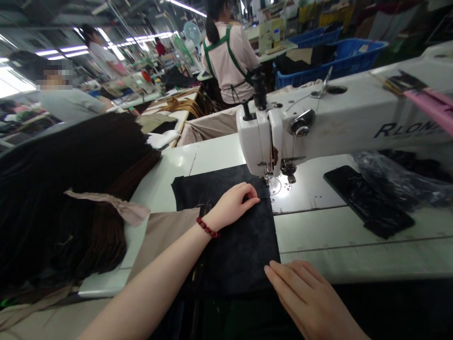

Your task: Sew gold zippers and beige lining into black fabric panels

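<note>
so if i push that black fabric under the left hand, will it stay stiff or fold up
The black fabric would probably bend and wrinkle, as it looks like thin sheet material. It might slide readily over the table, whose surface looks smooth and shiny. Near the presser foot it may bunch or pivot, since its edge sits there.

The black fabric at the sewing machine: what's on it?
The left hand rests on the black fabric, and the fingertips of the right hand lie at its near right edge. The patch beneath the left hand is covered, and the fabric hides the tabletop below.
</note>
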A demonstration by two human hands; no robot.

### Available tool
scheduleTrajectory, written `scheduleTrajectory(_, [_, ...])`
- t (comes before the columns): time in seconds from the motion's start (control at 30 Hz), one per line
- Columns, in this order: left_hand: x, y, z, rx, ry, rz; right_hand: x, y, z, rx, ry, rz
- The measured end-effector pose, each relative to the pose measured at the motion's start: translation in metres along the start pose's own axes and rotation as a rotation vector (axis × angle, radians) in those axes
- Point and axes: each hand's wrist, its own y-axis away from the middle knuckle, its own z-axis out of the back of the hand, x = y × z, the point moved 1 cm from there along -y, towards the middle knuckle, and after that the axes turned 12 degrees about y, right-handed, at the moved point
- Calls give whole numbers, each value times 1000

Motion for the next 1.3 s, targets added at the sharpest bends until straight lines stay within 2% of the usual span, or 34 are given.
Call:
scheduleTrajectory(0.27, [0, -6, 0, 14, 25, 70, 0, 4, 1, 17, 9, -38])
scheduleTrajectory(0.63, [3, -10, 1, 39, 43, 127, -2, 3, -2, 4, 37, -14])
scheduleTrajectory(1.07, [0, -11, 2, 26, -7, 151, -3, 3, -2, 26, 57, -12])
scheduleTrajectory(1.3, [0, -13, 2, 42, 43, 178, -3, 1, -3, 21, 67, -14])
